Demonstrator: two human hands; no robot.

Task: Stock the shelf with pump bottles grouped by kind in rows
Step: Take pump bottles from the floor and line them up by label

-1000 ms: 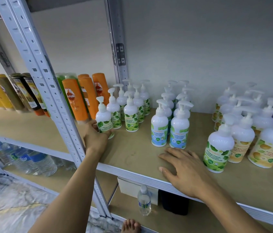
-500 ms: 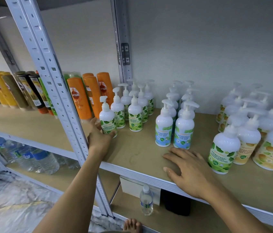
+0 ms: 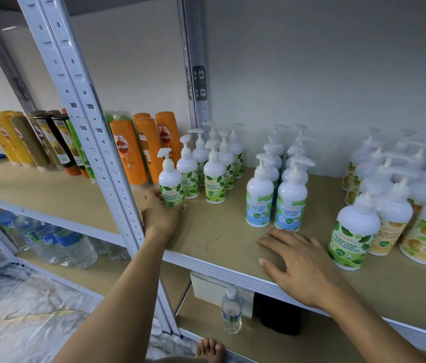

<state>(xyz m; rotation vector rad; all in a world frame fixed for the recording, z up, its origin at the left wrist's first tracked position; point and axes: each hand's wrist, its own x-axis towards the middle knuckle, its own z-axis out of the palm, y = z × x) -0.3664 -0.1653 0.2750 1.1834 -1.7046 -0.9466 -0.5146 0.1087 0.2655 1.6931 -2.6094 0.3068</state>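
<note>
Curled round the foot of the front green bottle (image 3: 171,184), the left grip (image 3: 162,213) has fingers behind it and the thumb at its front edge. That bottle stands upright on the shelf (image 3: 219,231), heading the left of two green rows. Over the last second this grip has barely shifted and the bottle has kept its spot. That reads as a final squaring-up rather than a carry, so the green rows look nearly settled. The right grip (image 3: 301,265) lies flat and open on the shelf board, well to the right of the green bottle, holding nothing, just as before.

Right of the green bottle stand two rows of mint bottles (image 3: 259,203). Further right again are the yellow bottles (image 3: 390,226), with one stray green-label bottle (image 3: 353,237) at their front. By its label it likely belongs back with the green rows. Just left of the green bottle stand orange shampoo bottles (image 3: 128,155).

All the pump bottles are opaque white, so their fill cannot be seen. Below and left of the green bottle, clear water bottles (image 3: 70,244) lie on a lower shelf.
</note>
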